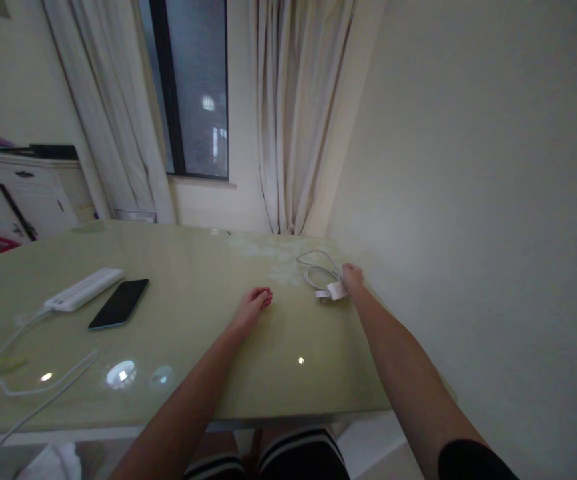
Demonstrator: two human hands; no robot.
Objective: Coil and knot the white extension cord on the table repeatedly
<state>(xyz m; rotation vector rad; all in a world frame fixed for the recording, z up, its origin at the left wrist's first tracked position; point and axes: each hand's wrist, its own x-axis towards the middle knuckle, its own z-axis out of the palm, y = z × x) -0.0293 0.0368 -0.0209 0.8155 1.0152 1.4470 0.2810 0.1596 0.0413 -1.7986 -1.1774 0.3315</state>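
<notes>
My right hand (353,277) is at the table's right side by the wall, its fingers closed at the edge of a white phone charger (337,291). The charger's plug end (323,295) points left, and its pale charging cable (313,270) lies in loose loops just behind. Part of the grip is hidden by the hand itself. My left hand (255,308) rests over the middle of the table, fingers curled together, with nothing visible in them. A gap separates it from the charger.
On the left of the glossy table (183,267) lie a black-screened phone (119,304) and a white power strip (85,289). The strip's white cord (43,392) winds over the front edge. A wall (468,200) borders the right side; curtains (293,120) and a window stand behind.
</notes>
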